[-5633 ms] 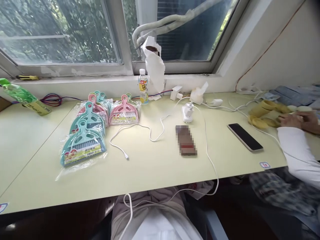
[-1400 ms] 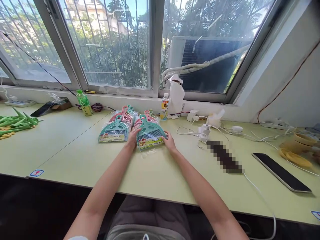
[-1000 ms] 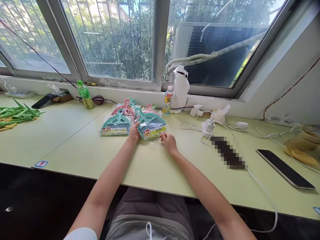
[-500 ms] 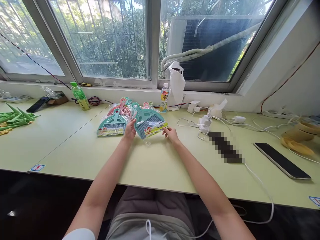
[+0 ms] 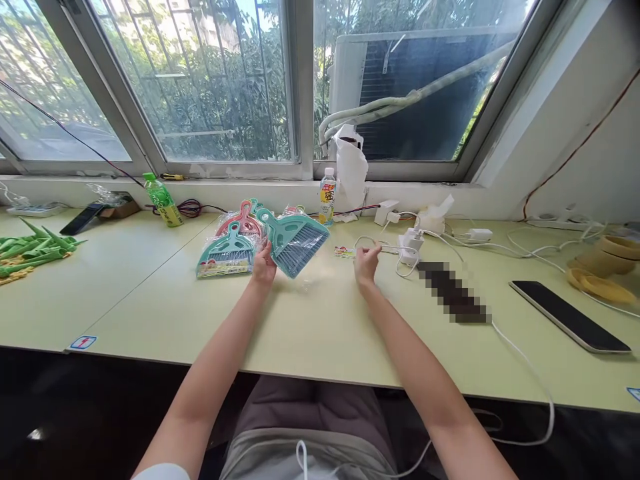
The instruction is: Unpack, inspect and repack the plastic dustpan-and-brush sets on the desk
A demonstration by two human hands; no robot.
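A teal dustpan with a grey-bristled brush [image 5: 298, 241], in clear plastic, is tilted in my left hand [image 5: 265, 263], whose fingers are closed at its left edge. The colourful label card [image 5: 345, 251] is apart from it, its right end at the closed fingers of my right hand [image 5: 367, 263]. Left of my left hand lies another wrapped teal dustpan set [image 5: 227, 250], with a pink one [image 5: 242, 220] behind it.
Behind stand a honey drink bottle [image 5: 327, 196] and a tilted green bottle [image 5: 163, 200]. White chargers [image 5: 411, 244] and cables lie right of my right hand, then a black tablet [image 5: 570, 315]. Green leaf-like pieces [image 5: 37, 247] lie far left.
The label card has come off the front of the held dustpan. My right hand has moved right with it, while my left hand keeps the dustpan in about the same place.
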